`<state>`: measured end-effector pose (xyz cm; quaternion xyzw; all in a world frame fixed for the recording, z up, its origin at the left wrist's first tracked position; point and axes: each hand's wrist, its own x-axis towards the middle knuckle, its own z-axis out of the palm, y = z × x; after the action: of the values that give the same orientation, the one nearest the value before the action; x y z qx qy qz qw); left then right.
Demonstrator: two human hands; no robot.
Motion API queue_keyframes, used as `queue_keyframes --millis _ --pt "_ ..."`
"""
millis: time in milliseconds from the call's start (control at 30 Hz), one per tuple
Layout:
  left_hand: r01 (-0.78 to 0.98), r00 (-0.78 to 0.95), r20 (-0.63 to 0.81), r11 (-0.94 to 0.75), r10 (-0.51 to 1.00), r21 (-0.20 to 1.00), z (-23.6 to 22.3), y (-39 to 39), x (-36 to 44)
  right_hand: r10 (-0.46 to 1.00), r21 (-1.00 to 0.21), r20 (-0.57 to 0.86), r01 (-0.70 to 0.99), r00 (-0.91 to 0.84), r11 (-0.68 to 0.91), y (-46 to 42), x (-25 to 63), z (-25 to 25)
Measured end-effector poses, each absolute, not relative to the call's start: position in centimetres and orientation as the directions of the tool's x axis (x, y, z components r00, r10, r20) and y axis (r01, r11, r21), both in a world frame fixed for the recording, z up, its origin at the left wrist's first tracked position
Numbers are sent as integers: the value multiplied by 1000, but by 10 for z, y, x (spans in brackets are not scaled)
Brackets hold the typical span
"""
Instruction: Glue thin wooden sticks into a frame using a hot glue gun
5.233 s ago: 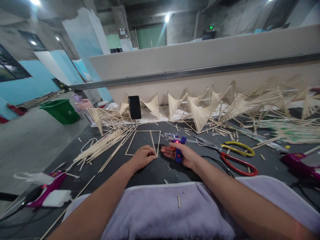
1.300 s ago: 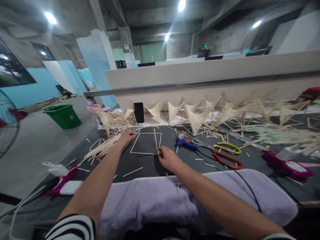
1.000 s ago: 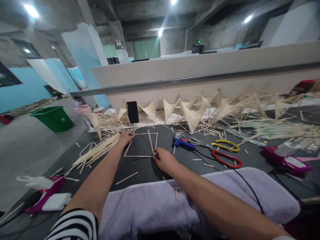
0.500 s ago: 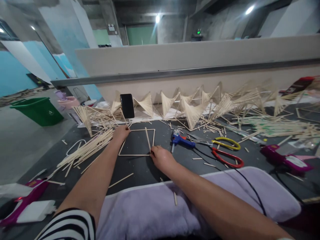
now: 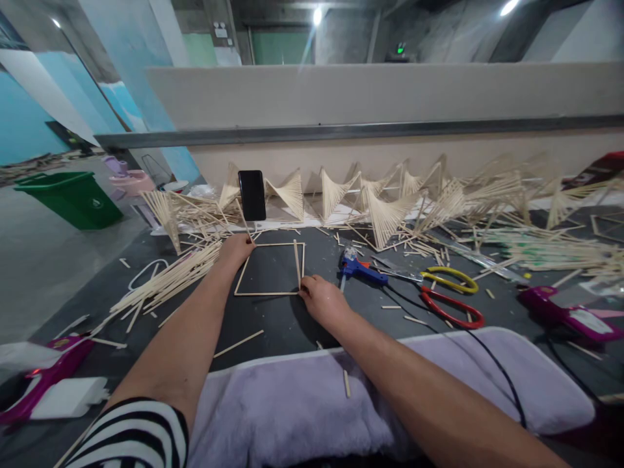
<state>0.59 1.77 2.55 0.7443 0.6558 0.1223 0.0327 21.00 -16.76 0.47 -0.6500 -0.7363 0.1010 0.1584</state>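
Note:
A square frame of thin wooden sticks (image 5: 267, 294) lies flat on the dark tabletop between my hands. At its far left corner my left hand (image 5: 238, 249) pinches a thin wooden stick (image 5: 242, 214) that stands up, tilted slightly left. My right hand (image 5: 322, 299) is closed at the near right corner. Its fingers hold the lower end of another wooden stick (image 5: 297, 260), which rises close beside the frame's right side. The fingertips partly hide both corners, so I cannot tell whether the sticks are joined there.
A blue glue gun (image 5: 363, 270) and scissors (image 5: 451, 305) lie to the right. Loose sticks (image 5: 180, 279) are heaped at left. Twisted stick models (image 5: 387, 214) line the back, near a black phone (image 5: 252, 195). Purple glue guns (image 5: 565, 315) sit at both sides; a lilac cloth (image 5: 292, 409) covers the front.
The stick in my right hand has swung right, nearer the frame's right side. My left hand stays at its corner. The whole view has shifted slightly.

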Motion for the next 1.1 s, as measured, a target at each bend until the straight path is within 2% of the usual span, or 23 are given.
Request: queue_keyframes --millis 167,300,467,567,700,833,1100 --pt "955 132 115 -157 985 250 34 18 -7 978 -477 158 857 -134 194 -162 217 0" --pt "925 174 22 -171 985 340 43 16 -18 966 -526 237 822 -105 218 -155 226 -2" --pt "876 252 -151 -159 956 455 48 5 -22 959 -535 278 820 -56 203 -150 233 -3" --pt "870 274 -258 -124 927 478 51 -6 -22 963 -518 267 837 -40 178 -149 233 -3" --pt "876 271 -326 -91 906 474 59 -28 -29 963 -507 269 847 -21 160 -150 234 -2" --pt "823 317 -413 -31 854 567 64 -53 -42 959 -533 284 831 -1 159 -151 234 -3" --pt "691 355 -363 20 861 722 53 -77 -54 947 -574 321 800 24 174 -150 235 -6"
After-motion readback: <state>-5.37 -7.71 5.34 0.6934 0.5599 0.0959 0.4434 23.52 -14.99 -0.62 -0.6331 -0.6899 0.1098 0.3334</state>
